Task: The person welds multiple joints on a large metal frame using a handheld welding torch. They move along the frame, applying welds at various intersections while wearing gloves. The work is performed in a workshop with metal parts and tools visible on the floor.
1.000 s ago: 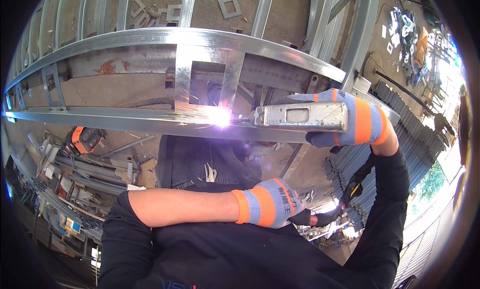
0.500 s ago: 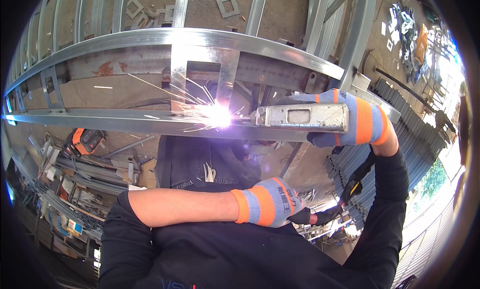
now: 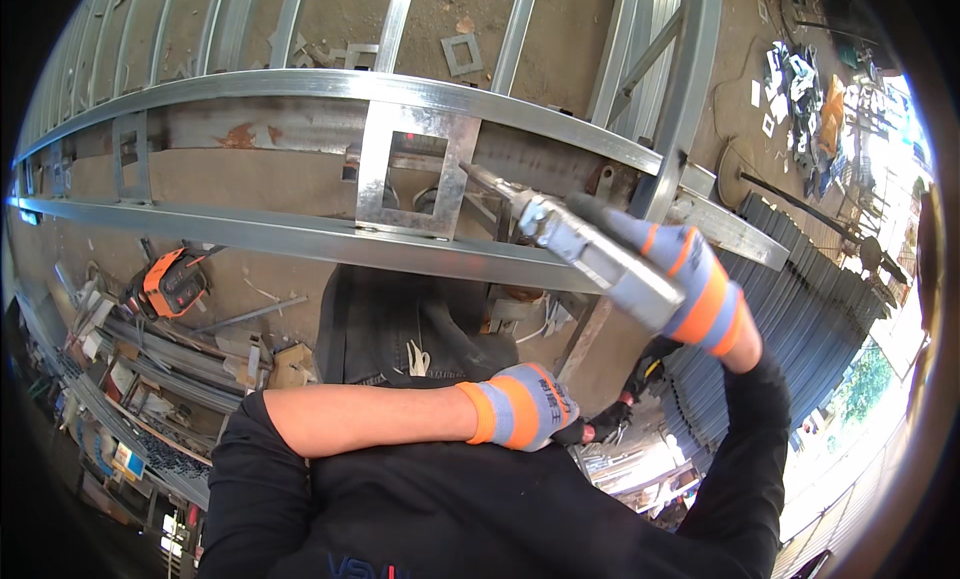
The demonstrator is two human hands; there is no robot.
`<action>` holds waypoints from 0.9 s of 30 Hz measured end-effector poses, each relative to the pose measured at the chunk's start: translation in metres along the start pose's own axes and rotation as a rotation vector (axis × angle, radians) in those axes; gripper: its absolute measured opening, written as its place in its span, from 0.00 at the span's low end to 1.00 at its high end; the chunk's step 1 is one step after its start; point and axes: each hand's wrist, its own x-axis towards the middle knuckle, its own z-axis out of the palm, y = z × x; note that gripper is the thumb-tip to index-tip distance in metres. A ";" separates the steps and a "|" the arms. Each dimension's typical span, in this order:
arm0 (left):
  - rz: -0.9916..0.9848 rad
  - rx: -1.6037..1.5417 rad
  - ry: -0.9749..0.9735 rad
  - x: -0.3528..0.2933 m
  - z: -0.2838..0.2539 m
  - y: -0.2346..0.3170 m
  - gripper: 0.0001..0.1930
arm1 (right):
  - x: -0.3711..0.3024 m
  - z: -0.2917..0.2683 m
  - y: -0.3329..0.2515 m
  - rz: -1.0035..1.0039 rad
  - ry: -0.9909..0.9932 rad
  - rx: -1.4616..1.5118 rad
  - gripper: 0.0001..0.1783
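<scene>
My right hand (image 3: 690,279), in a grey-blue and orange knit glove, is closed round a boxy metal welding gun (image 3: 600,259), slightly blurred. The gun's thin nozzle points up and left, its tip at the right edge of a square metal plate (image 3: 375,184) with a square cut-out. No spark or glow shows. That plate stands between the curved upper rail (image 3: 300,83) and the lower rail (image 3: 260,229) of a shiny metal frame. Low in front of my chest, my left hand (image 3: 525,407), in a matching glove, is closed on a thick black cable (image 3: 605,419).
An orange and black machine (image 3: 172,282) sits on the floor at left, above piled metal offcuts (image 3: 150,364). Stacked grey metal profiles (image 3: 800,319) lie at right. A loose square plate (image 3: 462,55) lies beyond the frame. My dark-trousered legs are under the lower rail.
The bright arc and sparks at the lower rail have gone. My right hand has tilted the welding gun, and its tip has moved up to the plate's right side. My left hand has shifted slightly left.
</scene>
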 end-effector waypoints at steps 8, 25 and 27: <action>-0.068 0.066 0.180 -0.009 0.028 -0.014 0.14 | 0.002 0.077 -0.015 0.058 0.153 -0.667 0.47; -0.092 0.089 0.257 -0.040 0.072 -0.023 0.12 | 0.000 0.134 -0.001 0.044 0.406 -0.729 0.39; -0.092 0.093 0.253 -0.040 0.073 -0.024 0.11 | 0.001 0.134 -0.002 0.078 0.393 -0.725 0.39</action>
